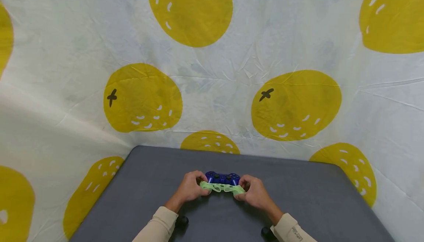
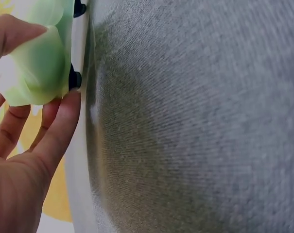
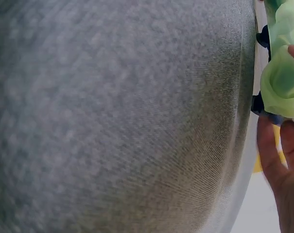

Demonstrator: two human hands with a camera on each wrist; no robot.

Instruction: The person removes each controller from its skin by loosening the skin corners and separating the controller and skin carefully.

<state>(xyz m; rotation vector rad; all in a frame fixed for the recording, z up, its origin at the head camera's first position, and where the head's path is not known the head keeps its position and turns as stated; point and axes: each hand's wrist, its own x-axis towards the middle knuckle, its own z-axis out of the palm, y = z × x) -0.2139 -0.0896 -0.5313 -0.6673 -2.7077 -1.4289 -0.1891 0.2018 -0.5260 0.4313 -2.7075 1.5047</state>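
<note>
Between the two hands is a dark blue game controller (image 1: 222, 177) with a translucent pale green silicone cover (image 1: 218, 188) along its near side, over the grips. My left hand (image 1: 190, 187) pinches the left end, thumb on the green cover and fingers at the controller's edge. At the right end, my right hand (image 1: 254, 192) holds it the same way. In the left wrist view the cover (image 2: 37, 65) wraps a rounded grip, and dark controller triggers (image 2: 75, 79) stick out beyond its edge. The right wrist view has the cover (image 3: 282, 85) bulging loosely around the other grip.
Beneath the hands stretches a grey cloth-covered table (image 1: 159, 168). A white cloth with yellow fruit prints (image 1: 212, 102) hangs behind and beside it. Small black round objects (image 1: 182, 222) show by both wrists.
</note>
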